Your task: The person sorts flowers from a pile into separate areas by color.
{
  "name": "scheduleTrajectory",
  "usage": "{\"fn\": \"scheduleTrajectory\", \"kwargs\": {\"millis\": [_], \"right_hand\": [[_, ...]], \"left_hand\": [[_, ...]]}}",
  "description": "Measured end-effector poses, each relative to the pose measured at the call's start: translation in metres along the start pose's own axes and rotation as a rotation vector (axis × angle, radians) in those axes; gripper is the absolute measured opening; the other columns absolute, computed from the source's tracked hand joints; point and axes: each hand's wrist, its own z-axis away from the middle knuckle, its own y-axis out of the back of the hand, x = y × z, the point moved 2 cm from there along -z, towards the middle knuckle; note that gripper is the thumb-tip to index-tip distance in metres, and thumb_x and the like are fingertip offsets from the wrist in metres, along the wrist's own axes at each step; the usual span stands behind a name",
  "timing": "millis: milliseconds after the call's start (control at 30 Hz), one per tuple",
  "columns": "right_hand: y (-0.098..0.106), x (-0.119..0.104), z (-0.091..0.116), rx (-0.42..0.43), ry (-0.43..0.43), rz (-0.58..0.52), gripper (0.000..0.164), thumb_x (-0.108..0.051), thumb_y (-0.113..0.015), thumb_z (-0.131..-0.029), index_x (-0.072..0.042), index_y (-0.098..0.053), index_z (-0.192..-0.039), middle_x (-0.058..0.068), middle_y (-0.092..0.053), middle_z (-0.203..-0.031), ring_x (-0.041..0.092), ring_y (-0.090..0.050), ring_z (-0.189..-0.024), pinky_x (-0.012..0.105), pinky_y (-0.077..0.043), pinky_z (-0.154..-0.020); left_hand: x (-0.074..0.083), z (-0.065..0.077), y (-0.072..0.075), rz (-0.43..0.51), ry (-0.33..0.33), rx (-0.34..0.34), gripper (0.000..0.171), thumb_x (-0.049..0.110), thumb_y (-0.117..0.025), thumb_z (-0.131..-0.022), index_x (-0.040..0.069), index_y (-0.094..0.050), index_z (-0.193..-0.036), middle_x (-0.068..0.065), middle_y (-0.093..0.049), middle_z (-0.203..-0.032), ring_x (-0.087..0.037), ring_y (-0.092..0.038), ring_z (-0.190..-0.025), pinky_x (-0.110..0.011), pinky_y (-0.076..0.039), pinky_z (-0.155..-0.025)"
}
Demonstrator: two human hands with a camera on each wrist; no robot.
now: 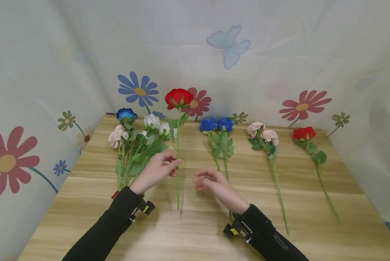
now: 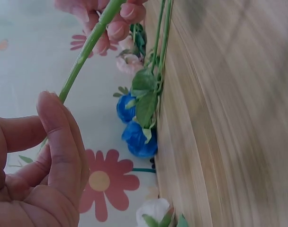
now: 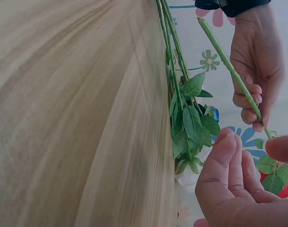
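Observation:
Between thumb and fingertips, my left hand (image 1: 156,169) pinches the stem of a red rose (image 1: 178,98). The rose stands nearly upright, its bloom at the top and the bare stem end hanging below the hand. Its green stem (image 2: 82,54) slants between both hands in the left wrist view. My right hand (image 1: 219,186) hovers to the right of the stem with fingers loosely bent and nothing in them. In the right wrist view, this hand's fingers (image 3: 236,172) are apart from the stem, and the left hand (image 3: 257,66) grips it beyond them.
Left on the wooden table (image 1: 198,235) lies a bunch with a blue rose (image 1: 126,114), pink flowers (image 1: 117,136) and white roses (image 1: 152,121). Rightward lie two blue roses (image 1: 225,124), a pale pink flower stem (image 1: 279,192) and another red rose (image 1: 302,133). A floral-print cloth (image 1: 182,43) surrounds the table's back and sides.

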Motion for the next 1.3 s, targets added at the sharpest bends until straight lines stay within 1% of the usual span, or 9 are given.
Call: {"fn": "scheduleTrajectory", "kwargs": {"millis": [167, 300, 433, 567, 767, 867, 967, 1100, 1300], "right_hand": [[0.001, 0.003, 0.003, -0.051, -0.002, -0.005, 0.044, -0.011, -0.049, -0.101, 0.015, -0.044, -0.137, 0.03, -0.059, -0.126, 0.019, -0.064, -0.109, 0.038, -0.054, -0.102], [0.0, 0.004, 0.005, -0.081, -0.013, 0.0, 0.044, -0.013, -0.048, -0.103, 0.014, -0.044, -0.138, 0.032, -0.058, -0.127, 0.02, -0.064, -0.111, 0.042, -0.053, -0.104], [0.0, 0.004, 0.007, -0.109, -0.019, -0.013, 0.044, -0.016, -0.048, -0.104, 0.011, -0.046, -0.139, 0.033, -0.058, -0.129, 0.024, -0.066, -0.111, 0.04, -0.053, -0.101], [0.0, 0.005, 0.008, -0.152, -0.019, -0.037, 0.046, -0.017, -0.049, -0.104, 0.01, -0.046, -0.14, 0.025, -0.062, -0.126, 0.021, -0.067, -0.109, 0.035, -0.054, -0.097], [0.0, 0.007, 0.008, -0.196, -0.022, -0.057, 0.047, -0.016, -0.049, -0.104, 0.014, -0.042, -0.139, 0.006, -0.066, -0.114, 0.012, -0.064, -0.1, 0.025, -0.053, -0.087], [0.0, 0.008, 0.008, -0.202, -0.02, -0.059, 0.045, -0.014, -0.048, -0.104, 0.015, -0.042, -0.138, 0.018, -0.065, -0.118, 0.012, -0.064, -0.101, 0.025, -0.053, -0.085], [0.0, 0.008, 0.007, -0.206, -0.024, -0.06, 0.045, -0.015, -0.048, -0.105, 0.015, -0.042, -0.138, 0.022, -0.066, -0.12, 0.012, -0.066, -0.101, 0.024, -0.054, -0.084], [-0.001, 0.009, 0.007, -0.223, -0.024, -0.04, 0.043, -0.016, -0.049, -0.106, 0.014, -0.044, -0.135, 0.01, -0.067, -0.108, 0.012, -0.066, -0.095, 0.023, -0.054, -0.08], [-0.002, 0.009, 0.008, -0.246, -0.007, -0.009, 0.035, -0.016, -0.048, -0.107, 0.013, -0.048, -0.127, 0.007, -0.064, -0.1, 0.013, -0.064, -0.091, 0.024, -0.054, -0.078]], "left_hand": [[0.003, -0.003, -0.012, 0.042, 0.002, -0.019, 0.018, 0.015, -0.058, -0.103, -0.003, -0.063, -0.104, -0.027, -0.065, -0.099, -0.022, -0.071, -0.075, -0.047, -0.062, -0.078], [0.008, -0.005, -0.017, 0.07, -0.008, -0.035, 0.018, 0.014, -0.058, -0.102, -0.003, -0.063, -0.103, -0.023, -0.066, -0.1, -0.016, -0.07, -0.073, -0.045, -0.062, -0.079], [0.01, -0.006, -0.021, 0.079, -0.029, -0.055, 0.018, 0.014, -0.058, -0.103, -0.003, -0.064, -0.102, -0.023, -0.066, -0.101, -0.013, -0.069, -0.074, -0.035, -0.063, -0.076], [0.01, -0.008, -0.025, 0.089, -0.033, -0.067, 0.018, 0.014, -0.058, -0.103, -0.003, -0.063, -0.103, -0.022, -0.066, -0.102, -0.011, -0.069, -0.074, -0.029, -0.062, -0.074], [0.01, -0.011, -0.031, 0.131, -0.023, -0.093, 0.021, 0.014, -0.056, -0.104, -0.006, -0.062, -0.107, -0.027, -0.064, -0.107, -0.011, -0.068, -0.076, -0.033, -0.062, -0.078], [0.01, -0.012, -0.033, 0.15, -0.017, -0.106, 0.022, 0.014, -0.056, -0.104, -0.007, -0.061, -0.108, -0.03, -0.062, -0.109, -0.012, -0.068, -0.078, -0.036, -0.062, -0.081], [0.009, -0.014, -0.036, 0.157, -0.018, -0.114, 0.023, 0.015, -0.056, -0.104, -0.007, -0.061, -0.108, -0.029, -0.063, -0.108, -0.015, -0.069, -0.08, -0.033, -0.062, -0.08], [0.007, -0.016, -0.039, 0.147, -0.035, -0.119, 0.026, 0.016, -0.057, -0.103, -0.009, -0.061, -0.109, -0.029, -0.065, -0.106, -0.015, -0.07, -0.081, -0.03, -0.061, -0.079], [0.005, -0.018, -0.042, 0.116, -0.046, -0.12, 0.027, 0.018, -0.058, -0.103, -0.007, -0.062, -0.109, -0.025, -0.066, -0.1, -0.011, -0.068, -0.079, -0.03, -0.06, -0.081]]}}
